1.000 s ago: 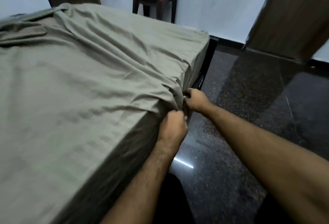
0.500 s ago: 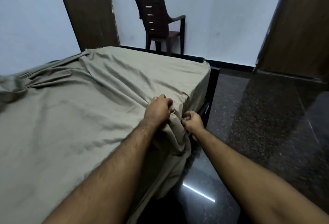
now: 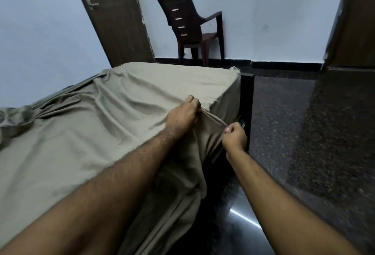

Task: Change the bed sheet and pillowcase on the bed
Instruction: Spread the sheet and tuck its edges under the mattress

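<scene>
Beige bed sheet draped over the bed, wrinkled, its edge lifted at the near right side. Left hand grips a fold on top; right hand pinches the stretched edge just beside it. Dark floor at right; brown chair against the far wall.

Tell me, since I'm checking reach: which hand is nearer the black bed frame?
Right. The right hand pinches the sheet just beside the black bed frame; the left hand grips it farther in, over the mattress.
</scene>
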Action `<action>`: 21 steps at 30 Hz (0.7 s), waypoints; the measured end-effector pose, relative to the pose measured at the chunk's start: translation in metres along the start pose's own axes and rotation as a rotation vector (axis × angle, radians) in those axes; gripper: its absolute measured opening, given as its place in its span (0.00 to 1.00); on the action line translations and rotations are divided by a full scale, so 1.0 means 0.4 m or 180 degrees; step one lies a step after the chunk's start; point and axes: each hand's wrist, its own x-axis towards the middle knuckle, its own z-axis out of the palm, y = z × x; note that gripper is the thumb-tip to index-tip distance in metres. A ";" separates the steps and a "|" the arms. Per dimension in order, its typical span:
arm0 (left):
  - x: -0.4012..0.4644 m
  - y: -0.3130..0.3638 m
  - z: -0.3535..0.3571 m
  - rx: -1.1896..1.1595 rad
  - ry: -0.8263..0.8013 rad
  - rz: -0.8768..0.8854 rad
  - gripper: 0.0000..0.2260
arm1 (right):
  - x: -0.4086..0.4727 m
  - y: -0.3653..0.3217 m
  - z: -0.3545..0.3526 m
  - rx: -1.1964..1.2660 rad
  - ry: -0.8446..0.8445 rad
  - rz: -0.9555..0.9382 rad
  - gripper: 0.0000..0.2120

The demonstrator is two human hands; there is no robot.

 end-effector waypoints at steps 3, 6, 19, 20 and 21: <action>0.096 0.043 0.086 -0.0398 0.0133 0.0083 0.06 | 0.109 0.042 -0.081 0.0120 0.0326 -0.0075 0.06; 0.176 0.060 0.171 -0.0642 0.0203 0.0121 0.05 | 0.149 0.138 -0.109 -0.0059 -0.0046 -0.0344 0.05; 0.389 0.017 0.271 -0.1723 0.0176 0.0602 0.07 | 0.254 0.166 0.128 0.0327 -0.0554 -0.0302 0.18; 0.401 0.012 0.280 -0.1931 0.0416 0.0407 0.06 | 0.263 0.170 0.134 0.0403 -0.0505 -0.0311 0.15; 0.412 0.006 0.290 -0.2055 0.0567 0.0165 0.09 | 0.271 0.174 0.135 0.0326 -0.0547 -0.0337 0.12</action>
